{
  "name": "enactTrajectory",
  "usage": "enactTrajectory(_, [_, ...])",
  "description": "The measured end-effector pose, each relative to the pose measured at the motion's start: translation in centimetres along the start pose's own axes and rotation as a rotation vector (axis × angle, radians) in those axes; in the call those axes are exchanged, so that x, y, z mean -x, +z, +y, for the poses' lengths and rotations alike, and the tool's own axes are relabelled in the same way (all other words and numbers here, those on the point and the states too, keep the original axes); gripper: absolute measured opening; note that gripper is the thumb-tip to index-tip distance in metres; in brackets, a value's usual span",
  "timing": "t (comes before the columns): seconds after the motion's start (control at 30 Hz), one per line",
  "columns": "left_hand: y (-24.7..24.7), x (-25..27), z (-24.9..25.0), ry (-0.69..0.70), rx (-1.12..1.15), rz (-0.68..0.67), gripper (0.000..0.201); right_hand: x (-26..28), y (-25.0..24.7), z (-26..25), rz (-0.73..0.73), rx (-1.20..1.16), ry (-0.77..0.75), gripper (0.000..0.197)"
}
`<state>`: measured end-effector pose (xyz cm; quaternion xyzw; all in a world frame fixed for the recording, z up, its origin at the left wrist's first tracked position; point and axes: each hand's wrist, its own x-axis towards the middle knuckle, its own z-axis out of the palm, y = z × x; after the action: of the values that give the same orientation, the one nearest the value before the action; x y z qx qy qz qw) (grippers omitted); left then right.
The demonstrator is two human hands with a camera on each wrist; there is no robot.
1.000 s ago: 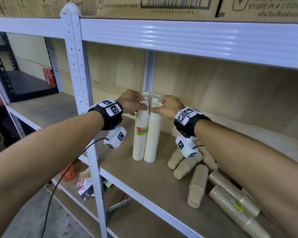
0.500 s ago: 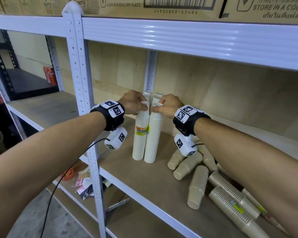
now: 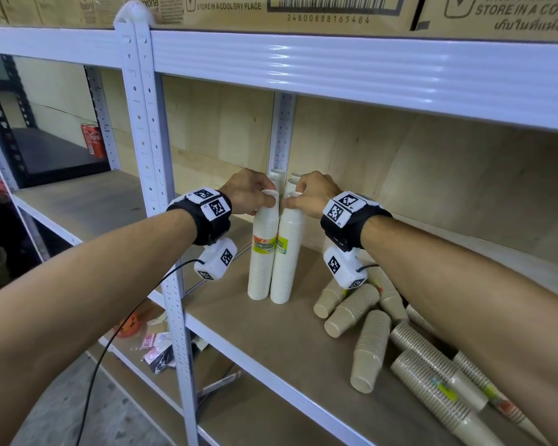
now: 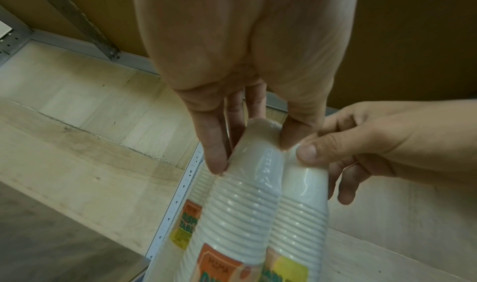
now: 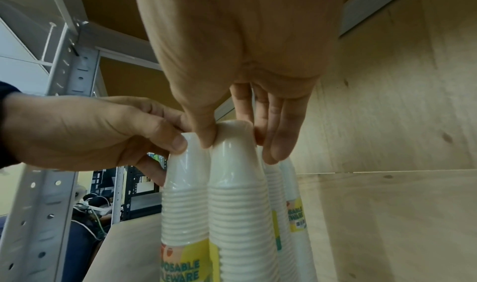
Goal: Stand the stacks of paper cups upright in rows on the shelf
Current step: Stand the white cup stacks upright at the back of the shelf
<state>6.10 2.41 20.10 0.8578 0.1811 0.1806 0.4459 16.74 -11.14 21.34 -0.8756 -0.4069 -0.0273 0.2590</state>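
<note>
Two tall white cup stacks in plastic wrap stand upright side by side on the wooden shelf (image 3: 271,342). My left hand (image 3: 266,196) (image 4: 254,151) pinches the top of the left stack (image 3: 262,252) (image 4: 242,204) between thumb and fingers. My right hand (image 3: 295,197) (image 5: 240,145) pinches the top of the right stack (image 3: 287,252) (image 5: 240,204) the same way. The two stacks touch along their sides. More white stacks (image 3: 276,175) (image 5: 291,194) stand just behind them by the back post.
Several brown cup stacks (image 3: 371,346) lie on their sides on the shelf to the right, under my right forearm. A white upright post (image 3: 161,204) stands left of the stacks. The upper shelf beam (image 3: 368,69) carries cardboard boxes. A red can (image 3: 92,140) sits far left.
</note>
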Motion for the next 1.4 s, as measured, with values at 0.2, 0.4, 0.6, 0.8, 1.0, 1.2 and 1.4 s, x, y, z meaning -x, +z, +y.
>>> enactTrajectory(0.2, [0.1, -0.1, 0.0, 0.000, -0.011, 0.000, 0.017, 0.3, -0.4, -0.4, -0.088, -0.043, -0.032, 0.032])
enactTrajectory(0.4, [0.0, -0.2, 0.1, 0.003, -0.037, -0.008, 0.019, 0.3, -0.2, -0.5, -0.046, -0.043, 0.013, 0.041])
enactTrajectory(0.6, [0.1, -0.1, 0.3, -0.004, -0.058, -0.008, 0.023, 0.3, -0.2, -0.6, -0.072, -0.085, 0.007, 0.029])
enactTrajectory(0.8, [-0.2, -0.3, 0.7, -0.011, -0.104, -0.052, 0.021, 0.2, -0.1, -0.8, -0.096, -0.110, -0.008, 0.032])
enactTrajectory(1.0, [-1.1, -0.6, 1.5, -0.029, -0.167, -0.050, 0.021, -0.2, -0.1, -1.2, -0.093, -0.119, -0.010, 0.030])
enactTrajectory(1.2, [-2.3, -1.1, 1.2, -0.042, -0.162, 0.008, 0.024, -1.1, 0.4, -1.9, -0.072, -0.131, -0.015, 0.033])
enactTrajectory(1.4, [-2.6, -1.7, 0.5, -0.063, -0.169, 0.033, 0.026, -1.9, 1.4, -2.1, -0.048, -0.107, -0.021, 0.036])
